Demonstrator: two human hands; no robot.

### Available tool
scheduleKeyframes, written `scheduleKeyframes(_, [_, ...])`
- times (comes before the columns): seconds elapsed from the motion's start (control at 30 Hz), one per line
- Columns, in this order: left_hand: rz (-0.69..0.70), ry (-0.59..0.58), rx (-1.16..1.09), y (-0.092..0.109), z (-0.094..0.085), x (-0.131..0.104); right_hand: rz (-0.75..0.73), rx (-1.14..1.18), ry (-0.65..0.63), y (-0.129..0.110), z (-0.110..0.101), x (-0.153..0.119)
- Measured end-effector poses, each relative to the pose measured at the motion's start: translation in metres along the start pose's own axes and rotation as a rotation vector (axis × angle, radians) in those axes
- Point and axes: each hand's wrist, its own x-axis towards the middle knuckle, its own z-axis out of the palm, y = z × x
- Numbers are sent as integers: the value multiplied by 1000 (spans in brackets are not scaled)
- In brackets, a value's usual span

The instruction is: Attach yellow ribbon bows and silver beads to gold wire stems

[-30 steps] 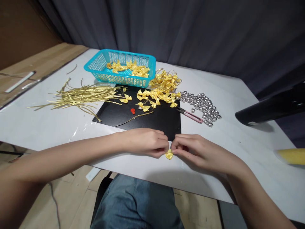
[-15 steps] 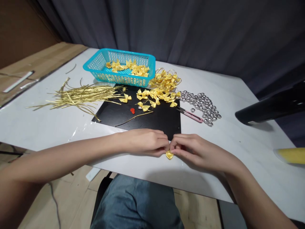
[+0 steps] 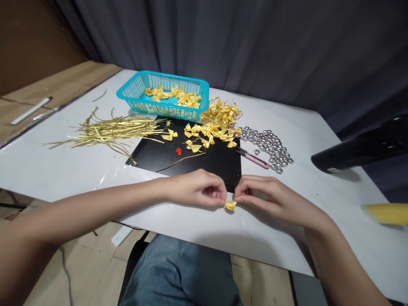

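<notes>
A small yellow ribbon bow is held just above the table's near side, between my two hands. My left hand has its thumb and forefinger pinched at the bow's left end, where a thin bit of cord or thread seems to show. From the other side, my right hand pinches the bow's right edge with thumb and fingertips. Beyond the hands, a black mat carries several loose yellow bows, a gold cord and a small red piece.
A blue basket holding yellow bows stands at the back, beside a pile of corded bows. Gold cords lie left. Pink-handled snips and silver beads lie right, near a black cylinder.
My hands have moved slightly apart, and the bow has turned so more of its folded ribbon shows between them. The whole view has shifted a little.
</notes>
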Motion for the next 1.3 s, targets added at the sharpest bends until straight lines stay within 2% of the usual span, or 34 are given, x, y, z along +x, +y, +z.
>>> scheduleKeyframes(0.17, [-126, 170, -439, 4, -3, 2, 35, 86, 219, 0, -1, -1])
scheduleKeyframes(0.3, [-129, 260, -593, 8, -10, 4, 100, 248, 387, 5, 5, 3])
scheduleKeyframes(0.4, [-149, 288, -625, 10, -12, 4, 145, 328, 442, 6, 9, 8])
scheduleKeyframes(0.6, [-179, 332, -634, 13, -8, 4, 160, 362, 472, 1, 17, 13])
scheduleKeyframes(0.83, [-191, 354, -680, 18, -7, 4, 139, 498, 431, 0, 28, 16])
scheduleKeyframes(1.1, [-211, 316, -655, 14, -6, 4, 92, 448, 439, 1, 31, 18])
scheduleKeyframes(1.17, [-207, 327, -644, 15, -6, 4, 87, 405, 480, 0, 30, 18])
scheduleKeyframes(1.3, [-210, 358, -623, 14, -5, 4, 21, 228, 668, -4, 28, 15])
